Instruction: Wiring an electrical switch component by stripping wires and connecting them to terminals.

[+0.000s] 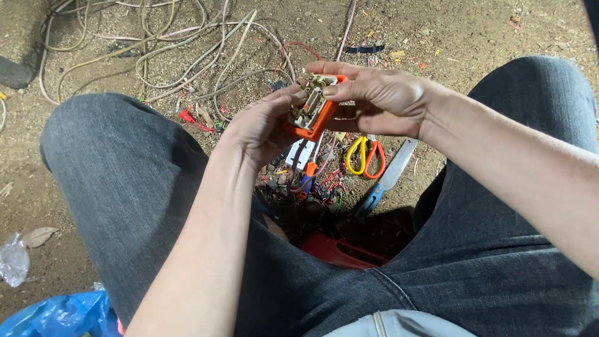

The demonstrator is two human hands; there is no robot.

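Between the knees, left hand (262,128) and right hand (380,100) pinch a light, stiff orange switch box (312,112) by its edges, probably brittle inside.

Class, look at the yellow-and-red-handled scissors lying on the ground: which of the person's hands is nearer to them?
Right. The right hand is directly above the yellow-and-red-handled scissors, gripping the orange electrical part. The left hand holds that part's other side, further left of them.

An outdoor scrap-sorting spot on bare dirt ground (474,31), strewn with tangled cables (187,56), scissors (365,156) and wire offcuts (312,181).
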